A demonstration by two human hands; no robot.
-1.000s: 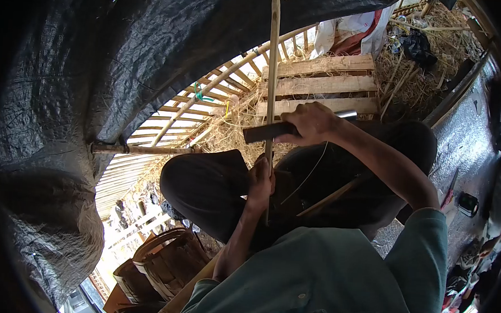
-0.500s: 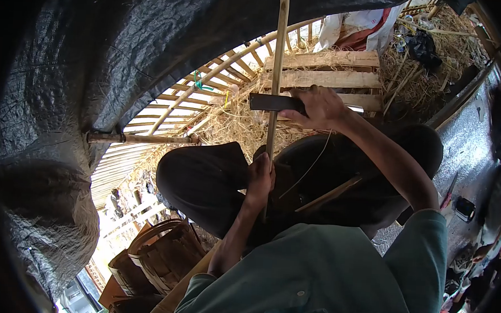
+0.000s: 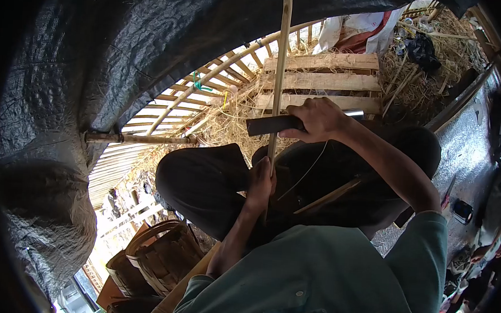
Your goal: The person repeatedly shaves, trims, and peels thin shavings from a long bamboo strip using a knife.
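A long, thin bamboo strip (image 3: 281, 62) stands nearly upright in front of my body, running from the top of the view down past my lap. My left hand (image 3: 262, 180) is closed round it low down, over my dark-trousered legs. Above that, my right hand (image 3: 319, 119) grips a broad-bladed knife (image 3: 272, 125) with a dark, flat, square-ended blade. The blade lies across the strip, slightly tilted, and appears to touch it. Its handle is hidden in my fingers. A thin curved sliver (image 3: 312, 174) hangs below my right hand.
A slatted wooden pallet (image 3: 322, 81) lies ahead among straw-like shavings (image 3: 238, 119). Woven baskets (image 3: 160, 254) stand at lower left. Black plastic sheeting (image 3: 55, 89) hangs on the left. A small dark box (image 3: 462, 211) and a red-handled tool (image 3: 447, 195) lie at right.
My right hand and the knife have moved down along the bamboo strip, closer to my left hand, and the blade has tilted a little. My left hand stays almost in place.
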